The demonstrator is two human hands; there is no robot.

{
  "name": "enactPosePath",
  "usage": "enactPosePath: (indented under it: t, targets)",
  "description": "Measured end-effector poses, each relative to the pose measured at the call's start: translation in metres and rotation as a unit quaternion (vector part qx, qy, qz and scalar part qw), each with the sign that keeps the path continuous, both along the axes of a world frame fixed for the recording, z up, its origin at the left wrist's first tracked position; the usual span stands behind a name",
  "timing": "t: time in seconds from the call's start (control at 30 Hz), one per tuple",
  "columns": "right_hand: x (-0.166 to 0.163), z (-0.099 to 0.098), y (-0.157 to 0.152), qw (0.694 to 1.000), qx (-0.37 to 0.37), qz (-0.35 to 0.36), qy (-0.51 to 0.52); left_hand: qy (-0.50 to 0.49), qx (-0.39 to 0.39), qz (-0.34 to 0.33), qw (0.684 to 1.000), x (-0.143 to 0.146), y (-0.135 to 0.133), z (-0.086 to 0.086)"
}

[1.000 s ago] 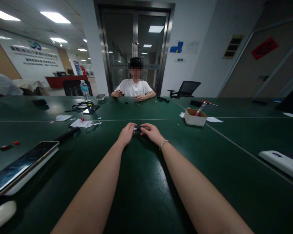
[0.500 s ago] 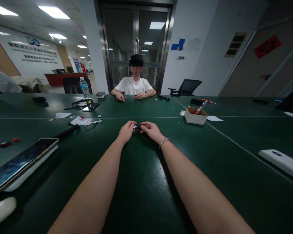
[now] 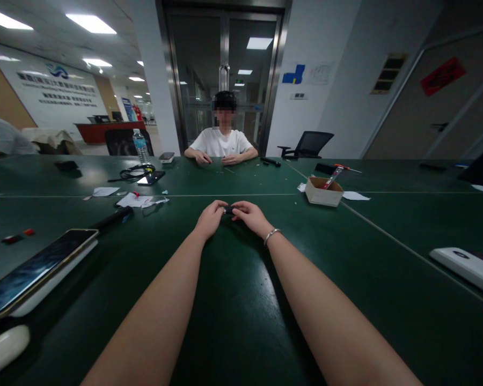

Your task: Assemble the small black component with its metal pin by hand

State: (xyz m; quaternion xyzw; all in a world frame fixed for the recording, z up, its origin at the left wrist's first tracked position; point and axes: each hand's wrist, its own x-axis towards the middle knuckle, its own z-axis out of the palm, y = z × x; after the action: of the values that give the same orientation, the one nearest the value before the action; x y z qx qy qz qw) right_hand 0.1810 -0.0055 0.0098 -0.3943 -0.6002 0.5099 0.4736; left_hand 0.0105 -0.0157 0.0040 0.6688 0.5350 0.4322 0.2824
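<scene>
Between my two hands is a small black object with a silvery end (image 3: 228, 210); it is too small to tell its kind. My left hand (image 3: 211, 221) pinches its left, silvery end. Thumb and fingers of my right hand (image 3: 252, 217) close on the black right part, and a silver bracelet (image 3: 271, 236) circles that wrist. Both hands rest low over the green table (image 3: 233, 300), their fingertips nearly meeting. Parts of the object are hidden behind the fingers.
Left lie a phone (image 3: 36, 273), a white mouse (image 3: 6, 348), paper scraps (image 3: 134, 200), cables (image 3: 134, 171) and a bottle (image 3: 140, 146). Right, a small box (image 3: 324, 197) holds a screwdriver-like tool; a white device (image 3: 467, 268) lies beyond. Opposite sits a person in a white shirt (image 3: 223, 143).
My hands stay almost in place on the small black object, with less of its silvery end showing. Across the table, the person's hand on the left side of the view has shifted slightly inward.
</scene>
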Motion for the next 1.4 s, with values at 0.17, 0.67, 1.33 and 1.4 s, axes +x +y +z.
enactPosePath:
  t: [0.17,0.67,1.33,1.4]
  targets:
    - [0.0002,-0.0011,0.0010,1.000,0.009,0.007,-0.004,0.012,-0.013,-0.003,1.000,0.0006,-0.0008,0.0006]
    - [0.0009,-0.0018,0.0013,1.000,0.019,0.009,-0.007,-0.006,-0.014,-0.002,1.000,0.0000,0.0039,-0.0018]
    - [0.0012,0.0003,-0.0011,1.000,0.026,0.004,-0.016,-0.038,0.003,-0.012,0.999,-0.0008,0.0044,-0.0011]
    - [0.0009,0.0001,-0.0010,1.000,0.022,0.008,-0.006,-0.041,-0.015,-0.021,0.999,0.0000,0.0044,-0.0010]
